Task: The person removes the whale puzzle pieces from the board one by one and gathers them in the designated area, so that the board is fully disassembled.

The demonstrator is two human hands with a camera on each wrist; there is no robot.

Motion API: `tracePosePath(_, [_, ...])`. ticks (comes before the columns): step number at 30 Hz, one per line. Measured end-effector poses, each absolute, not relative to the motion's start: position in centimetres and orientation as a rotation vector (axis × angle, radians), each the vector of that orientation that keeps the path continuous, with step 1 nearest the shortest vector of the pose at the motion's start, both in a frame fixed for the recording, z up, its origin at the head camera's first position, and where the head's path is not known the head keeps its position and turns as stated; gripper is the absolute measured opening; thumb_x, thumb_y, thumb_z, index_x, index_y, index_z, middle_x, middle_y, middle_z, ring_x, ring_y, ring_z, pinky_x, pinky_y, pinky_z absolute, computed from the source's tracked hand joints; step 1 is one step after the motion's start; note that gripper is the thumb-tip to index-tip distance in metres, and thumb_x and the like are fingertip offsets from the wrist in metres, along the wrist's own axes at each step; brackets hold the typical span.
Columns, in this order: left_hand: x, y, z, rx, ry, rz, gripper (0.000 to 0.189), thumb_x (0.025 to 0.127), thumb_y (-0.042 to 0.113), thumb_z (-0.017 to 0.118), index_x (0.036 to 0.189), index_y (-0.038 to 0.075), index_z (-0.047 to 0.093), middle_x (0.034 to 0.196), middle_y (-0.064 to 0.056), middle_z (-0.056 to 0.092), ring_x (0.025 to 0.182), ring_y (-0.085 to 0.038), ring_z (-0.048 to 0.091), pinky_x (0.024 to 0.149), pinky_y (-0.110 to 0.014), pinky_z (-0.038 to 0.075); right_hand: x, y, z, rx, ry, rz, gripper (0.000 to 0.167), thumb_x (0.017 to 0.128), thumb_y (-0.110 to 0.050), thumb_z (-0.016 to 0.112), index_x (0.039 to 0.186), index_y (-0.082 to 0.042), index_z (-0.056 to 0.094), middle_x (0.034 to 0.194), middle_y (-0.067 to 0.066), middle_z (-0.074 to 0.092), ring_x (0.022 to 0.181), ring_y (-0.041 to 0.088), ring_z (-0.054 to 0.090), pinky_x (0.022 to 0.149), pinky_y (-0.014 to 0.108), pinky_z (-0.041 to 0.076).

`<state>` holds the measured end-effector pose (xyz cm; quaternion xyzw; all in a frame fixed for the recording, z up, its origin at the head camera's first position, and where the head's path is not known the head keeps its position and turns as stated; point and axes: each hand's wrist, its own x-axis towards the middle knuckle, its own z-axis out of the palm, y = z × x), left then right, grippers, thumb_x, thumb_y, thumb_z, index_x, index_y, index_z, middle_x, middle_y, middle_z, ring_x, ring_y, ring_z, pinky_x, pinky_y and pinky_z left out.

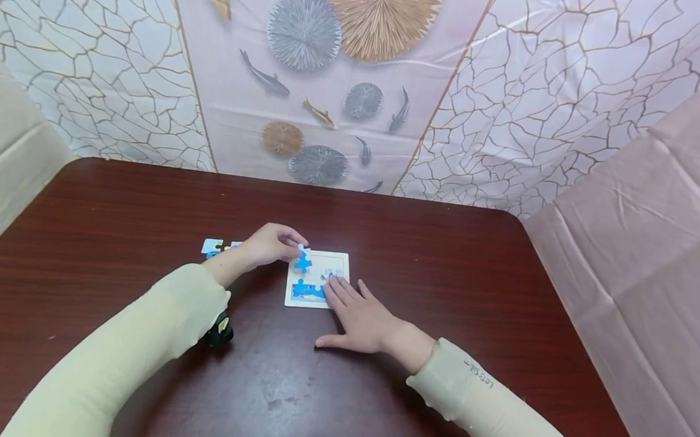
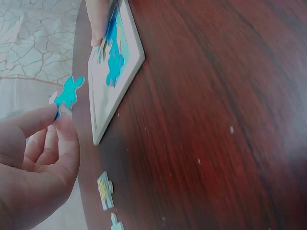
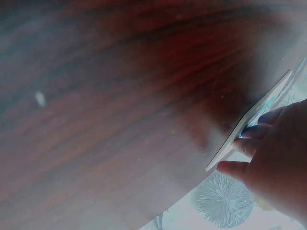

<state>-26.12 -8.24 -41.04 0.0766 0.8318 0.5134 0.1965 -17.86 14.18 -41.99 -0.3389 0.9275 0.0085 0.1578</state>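
Brightly blue, knobbed puzzle piece (image 2: 69, 93) pinched in left grip (image 1: 270, 244); right grip (image 1: 363, 319) outspread.

table (image 1: 425, 270): glossy wood | puzzle tray (image 1: 325, 260): matt, smooth | backdrop (image 1: 347, 74): shiny cloth | sleeves (image 1: 116, 348): cloth

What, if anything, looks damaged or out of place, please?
A pale, irregular patch on the dark red-brown wooden table, below the white square puzzle tray in the head view, breaks the grain; possibly wear or glare.
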Motion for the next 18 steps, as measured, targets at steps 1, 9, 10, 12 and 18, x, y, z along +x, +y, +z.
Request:
tracePosePath(1, [-26.0,-8.4,-40.9,0.206,2.327,1.442,0.031,0.088,0.009,0.062,0.118,-0.003,0.061,0.109,-0.019,0.064,0.089,-0.018,0.064,0.086,-0.033,0.055,-17.9,14.1,-42.0,-0.969,2.654,0.023,0.097,0.083,-0.07,0.045,0.15,-0.007,0.014,0.157,0.01,0.013,0.145,0.025,0.012,0.117,0.053,0.013])
tracePosePath(9, [-25.8,-9.5,-40.9,0.162,2.333,1.426,0.033,0.088,0.013,0.063,0.119,0.001,0.061,0.112,-0.017,0.064,0.092,-0.019,0.064,0.086,-0.032,0.055,-17.7,14.4,-41.9,-0.984,2.66,0.023,0.097,0.083,-0.07,0.045,0.15,-0.008,0.014,0.158,0.01,0.011,0.146,0.025,0.01,0.117,0.053,0.014])
tracePosePath(10, [-25.8,-9.6,-41.0,0.162,2.336,1.425,0.033,0.089,0.014,0.063,0.119,0.001,0.061,0.113,-0.018,0.064,0.093,-0.02,0.064,0.086,-0.032,0.055,-17.6,14.4,-41.9,-0.988,2.66,0.025,0.097,0.083,-0.07,0.044,0.15,-0.008,0.014,0.158,0.01,0.011,0.146,0.024,0.01,0.117,0.053,0.014])
tracePosePath(12, [-25.8,-9.9,-41.0,0.16,2.343,1.424,0.033,0.089,0.014,0.063,0.119,0.002,0.061,0.114,-0.018,0.063,0.094,-0.021,0.064,0.087,-0.033,0.054,-17.5,14.6,-41.9,-0.994,2.66,0.029,0.097,0.083,-0.071,0.044,0.15,-0.008,0.014,0.158,0.009,0.011,0.146,0.023,0.009,0.117,0.052,0.013])
tracePosePath(18, [-25.8,-10.6,-41.2,0.161,2.346,1.425,0.034,0.089,0.013,0.062,0.12,0.0,0.06,0.113,-0.019,0.063,0.093,-0.021,0.064,0.087,-0.033,0.054,-17.1,14.8,-42.0,-1.026,2.665,0.037,0.096,0.083,-0.07,0.045,0.149,-0.007,0.017,0.157,0.01,0.015,0.145,0.023,0.013,0.117,0.052,0.015])
